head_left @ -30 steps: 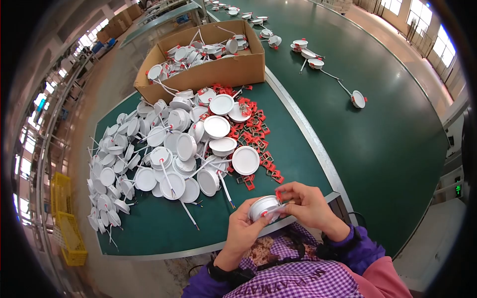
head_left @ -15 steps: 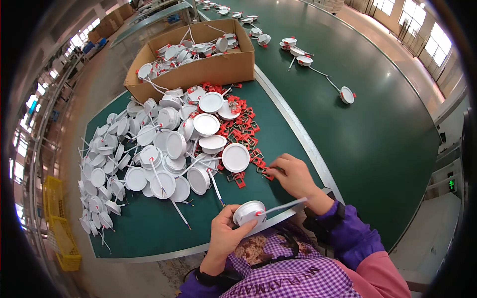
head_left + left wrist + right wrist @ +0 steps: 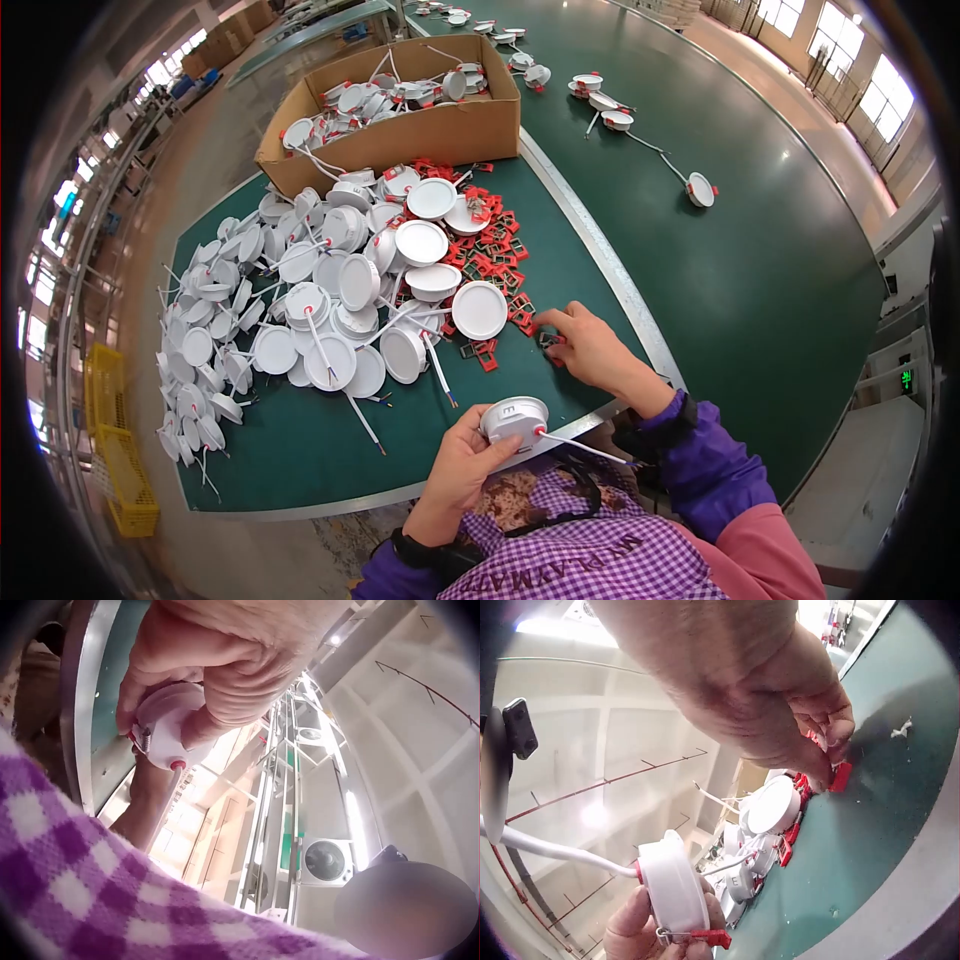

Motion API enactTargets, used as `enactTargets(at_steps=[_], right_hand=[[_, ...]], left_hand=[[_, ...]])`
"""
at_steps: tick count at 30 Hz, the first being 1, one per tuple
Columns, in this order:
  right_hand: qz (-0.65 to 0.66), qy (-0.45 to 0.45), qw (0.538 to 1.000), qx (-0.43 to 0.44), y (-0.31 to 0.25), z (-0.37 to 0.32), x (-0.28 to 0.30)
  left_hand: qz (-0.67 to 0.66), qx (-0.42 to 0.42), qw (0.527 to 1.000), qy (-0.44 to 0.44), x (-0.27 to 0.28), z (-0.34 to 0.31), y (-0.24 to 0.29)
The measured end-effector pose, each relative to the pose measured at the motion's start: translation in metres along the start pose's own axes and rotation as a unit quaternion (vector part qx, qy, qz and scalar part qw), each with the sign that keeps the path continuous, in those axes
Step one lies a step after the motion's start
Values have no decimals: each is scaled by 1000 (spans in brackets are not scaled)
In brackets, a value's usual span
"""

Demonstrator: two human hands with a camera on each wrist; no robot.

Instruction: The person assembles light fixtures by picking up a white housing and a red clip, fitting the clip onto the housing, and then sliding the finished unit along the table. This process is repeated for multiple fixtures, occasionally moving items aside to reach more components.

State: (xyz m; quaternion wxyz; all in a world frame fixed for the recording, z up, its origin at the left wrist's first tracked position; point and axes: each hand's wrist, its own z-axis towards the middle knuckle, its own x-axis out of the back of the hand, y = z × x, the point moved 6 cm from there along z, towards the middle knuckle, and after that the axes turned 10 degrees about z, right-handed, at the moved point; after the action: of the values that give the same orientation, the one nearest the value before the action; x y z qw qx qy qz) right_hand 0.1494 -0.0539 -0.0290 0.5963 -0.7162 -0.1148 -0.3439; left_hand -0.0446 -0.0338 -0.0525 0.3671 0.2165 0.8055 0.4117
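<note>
The left hand grips a round white lamp by its rim near the table's front edge. From the lamp's side a white cable runs out to the right. A red clip with a metal spring is on that lamp in the right wrist view. Over the green table the right hand pinches another red clip between thumb and fingers, at the near end of a pile of red clips. In the left wrist view, the left hand's fingers lie around the lamp.
Many white lamps with cables lie heaped on the table's left and middle. Behind them stands a cardboard box holding more lamps. Across a metal rail, lamps with red clips lie on a green surface. Yellow crates stand at left.
The right hand has left the lamp, moved up to the red clips and taken one. The left hand still holds the lamp, now turned, with its cable hanging lower than half a second ago.
</note>
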Motion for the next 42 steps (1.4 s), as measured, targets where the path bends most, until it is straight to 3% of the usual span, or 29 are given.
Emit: enactTargets(at_steps=[4, 6, 10, 13, 15, 18, 20, 24, 34, 37, 39, 40, 42], right_hand=[[-6, 1, 1000, -13, 8, -3, 9], [78, 37, 996, -29, 17, -2, 17], [123, 84, 987, -51, 33, -4, 25], [100, 149, 984, 6, 11, -18, 35], [274, 152, 949, -46, 1, -30, 30], [313, 115, 943, 7, -23, -47, 10], [209, 111, 966, 106, -39, -56, 6], [122, 126, 975, 136, -55, -65, 2], [81, 105, 982, 132, -55, -67, -2], [72, 119, 980, 141, -55, -67, -1], [205, 76, 975, 44, -37, -60, -1], [205, 76, 975, 45, -39, -60, 3], [310, 79, 947, -35, -40, -60, 8]], left_hand=[[29, -11, 999, 13, 2, 4, 1], [31, -8, 999, 18, 1, 7, 1], [24, -39, 998, 40, -1, 12, 2], [33, -86, 994, 62, -4, 14, 7], [29, -87, 994, 65, -6, 16, 6], [49, -108, 990, 75, -9, 18, 8], [74, -122, 986, 87, -9, 18, 8], [127, -156, 972, 118, -8, 14, 15], [307, -205, 924, 95, -13, 11, 25], [296, -196, 931, 84, -13, 11, 26], [291, -198, 933, 77, -14, 8, 30], [286, -200, 934, 71, -15, 7, 32], [275, -196, 940, 59, -18, 5, 34]])
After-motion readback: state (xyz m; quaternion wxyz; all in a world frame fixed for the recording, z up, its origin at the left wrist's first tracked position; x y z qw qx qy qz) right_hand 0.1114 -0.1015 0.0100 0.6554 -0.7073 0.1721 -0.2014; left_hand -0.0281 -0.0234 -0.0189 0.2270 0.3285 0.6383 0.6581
